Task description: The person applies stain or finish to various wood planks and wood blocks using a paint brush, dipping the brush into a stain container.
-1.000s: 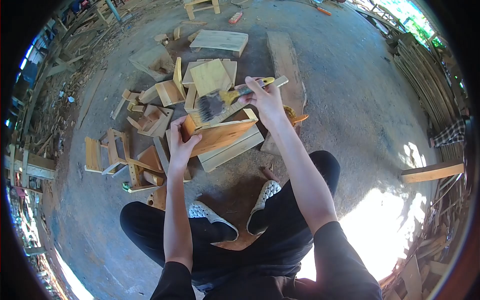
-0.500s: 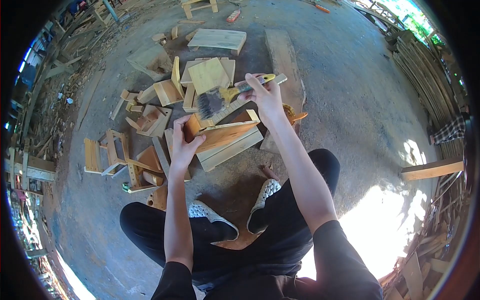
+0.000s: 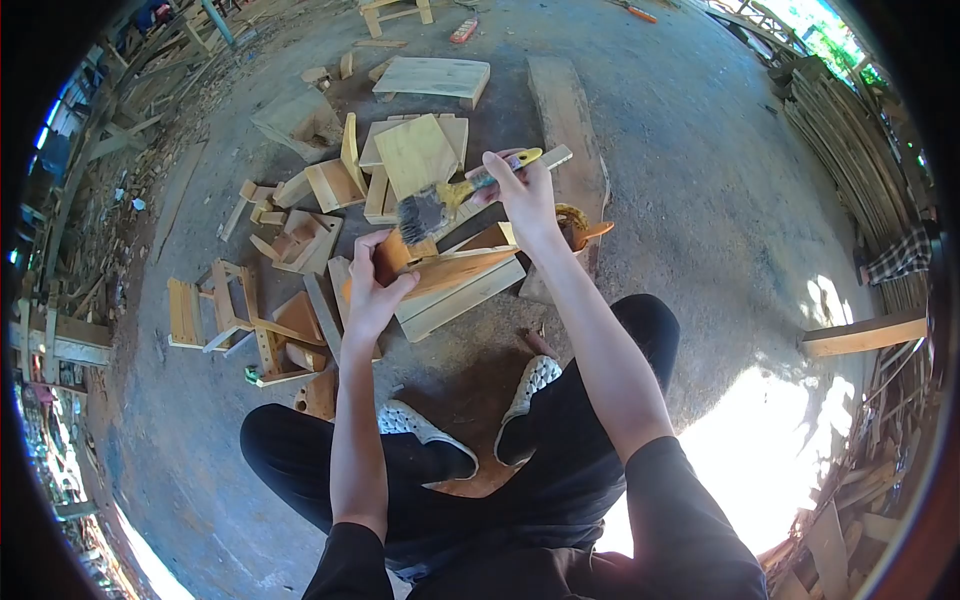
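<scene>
My left hand (image 3: pixel 375 292) grips the left end of a small wooden box (image 3: pixel 452 270), thumb on the near side and fingers around the end. Its wood is orange-toned and looks wet. In my right hand (image 3: pixel 524 198) is a wide paintbrush (image 3: pixel 458 190), held by its yellow-tipped handle. The dark bristles point down and left, at the inner face of the box's left end; they appear to touch it. Just right of the box, partly behind my right wrist, is a round container (image 3: pixel 572 222) with an orange handle (image 3: pixel 599 230) sticking out.
Unfinished wooden pieces lie ahead and left, including a square board (image 3: pixel 416 155), a low stool (image 3: pixel 433 78) and a small frame (image 3: pixel 228 298). A long plank (image 3: pixel 566 110) lies on the floor. At right a beam (image 3: pixel 866 335) juts in near a checked sleeve (image 3: pixel 900 262).
The box has tilted in my left hand, so its near face shows less. The brush has shifted slightly down and right against the left end.
</scene>
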The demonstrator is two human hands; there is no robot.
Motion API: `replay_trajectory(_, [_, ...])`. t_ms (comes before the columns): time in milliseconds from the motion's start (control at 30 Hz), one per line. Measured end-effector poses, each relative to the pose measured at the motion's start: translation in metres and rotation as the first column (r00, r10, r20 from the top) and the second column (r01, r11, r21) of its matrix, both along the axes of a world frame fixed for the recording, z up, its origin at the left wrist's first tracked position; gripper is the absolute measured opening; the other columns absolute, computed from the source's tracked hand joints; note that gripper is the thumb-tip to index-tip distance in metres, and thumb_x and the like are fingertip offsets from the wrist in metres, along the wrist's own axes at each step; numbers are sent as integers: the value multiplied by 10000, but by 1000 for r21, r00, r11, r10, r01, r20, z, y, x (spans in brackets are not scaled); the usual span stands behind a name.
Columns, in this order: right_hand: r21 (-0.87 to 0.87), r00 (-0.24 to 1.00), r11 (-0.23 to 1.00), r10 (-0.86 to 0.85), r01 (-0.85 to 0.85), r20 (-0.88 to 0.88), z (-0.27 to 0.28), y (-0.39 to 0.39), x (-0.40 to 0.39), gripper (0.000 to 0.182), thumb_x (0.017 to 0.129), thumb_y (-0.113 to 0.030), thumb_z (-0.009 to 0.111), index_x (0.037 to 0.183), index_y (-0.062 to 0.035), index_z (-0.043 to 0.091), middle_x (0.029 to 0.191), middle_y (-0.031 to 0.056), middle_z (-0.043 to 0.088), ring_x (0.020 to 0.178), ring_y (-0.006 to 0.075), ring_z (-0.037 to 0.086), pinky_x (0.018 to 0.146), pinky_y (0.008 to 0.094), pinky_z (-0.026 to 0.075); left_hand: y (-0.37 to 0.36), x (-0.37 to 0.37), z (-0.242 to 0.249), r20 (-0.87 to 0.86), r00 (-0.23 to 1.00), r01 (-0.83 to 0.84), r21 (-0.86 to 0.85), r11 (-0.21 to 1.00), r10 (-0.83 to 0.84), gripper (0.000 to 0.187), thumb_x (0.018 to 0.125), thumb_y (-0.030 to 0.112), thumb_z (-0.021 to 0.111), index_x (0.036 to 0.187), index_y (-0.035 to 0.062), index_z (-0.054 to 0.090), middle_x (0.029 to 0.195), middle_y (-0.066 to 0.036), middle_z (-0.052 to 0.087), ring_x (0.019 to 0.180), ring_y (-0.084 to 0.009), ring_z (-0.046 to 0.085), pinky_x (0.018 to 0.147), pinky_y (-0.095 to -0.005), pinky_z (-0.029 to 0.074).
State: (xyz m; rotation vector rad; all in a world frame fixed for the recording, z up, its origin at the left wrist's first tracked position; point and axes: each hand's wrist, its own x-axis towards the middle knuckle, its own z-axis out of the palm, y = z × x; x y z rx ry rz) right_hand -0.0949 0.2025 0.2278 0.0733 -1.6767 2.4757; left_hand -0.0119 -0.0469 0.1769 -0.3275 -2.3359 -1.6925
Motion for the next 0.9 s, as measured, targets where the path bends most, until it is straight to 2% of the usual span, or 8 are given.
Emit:
replay_trajectory(100, [192,992,974,-123,118,14,4,7,-2,218,1038,-169,698,1044,39,635,883,117,739,637,162,719,591,291,604,0,-1,-2,-13,1000,-16,24,1000,17,640,764,-3,829,1330,35,532,1193,-99,603,1125,-196,578,1016,-351,463])
replay_trajectory(167, [171,990,975,-131,140,-61,11,8,1,218,1040,-166,697,1042,41,627,894,117,732,627,170,718,594,293,609,-3,0,-1,-5,1000,-25,32,999,26,638,764,-4,830,1327,33,533,1183,-97,604,1118,-194,575,1012,-351,464])
replay_trajectory(233, [-63,997,995,-76,75,-27,20,5,6,225,1044,-163,693,1065,49,620,887,112,722,625,164,720,575,279,603,-1,0,-1,4,1000,-29,44,999,29,637,763,-4,831,1325,31,534,1173,-96,604,1111,-192,573,1007,-351,466])
replay_trajectory(300, [-101,999,994,-44,44,-6,15,1,6,232,1051,-163,686,1085,55,614,886,114,722,622,166,723,565,275,600,-1,-1,-1,-15,1000,-3,28,1000,4,637,763,-2,832,1324,31,534,1170,-96,604,1104,-192,573,1006,-354,467])
replay_trajectory(433, [69,999,998,-1,3,-36,13,2,5,236,1049,-169,685,1077,53,611,893,114,726,620,164,724,574,275,606,0,0,0,-1,1000,10,32,999,-10,641,769,-10,825,1336,32,529,1177,-93,600,1113,-193,573,1004,-355,469])
replay_trajectory(500, [219,989,969,-93,116,-113,19,5,7,243,1046,-167,686,1062,60,603,886,116,723,626,160,727,574,270,613,-2,3,0,110,994,8,24,1000,-11,685,799,-7,778,1412,61,479,1337,-79,500,1314,-208,488,1166,-358,352])
replay_trajectory(667, [-58,996,998,-45,41,-72,26,-2,13,229,1050,-154,670,1027,60,590,877,127,736,634,157,737,559,267,618,1,2,3,54,998,-15,30,999,14,661,801,-23,789,1387,50,493,1301,-90,539,1263,-214,527,1134,-356,391])
replay_trajectory(900, [192,994,981,-18,38,-107,26,2,12,209,1058,-137,651,1046,60,583,887,145,744,665,199,767,563,266,616,-1,-1,-4,5,996,-84,32,996,84,665,809,-34,807,1392,35,496,1299,-101,575,1222,-209,559,1103,-355,436])
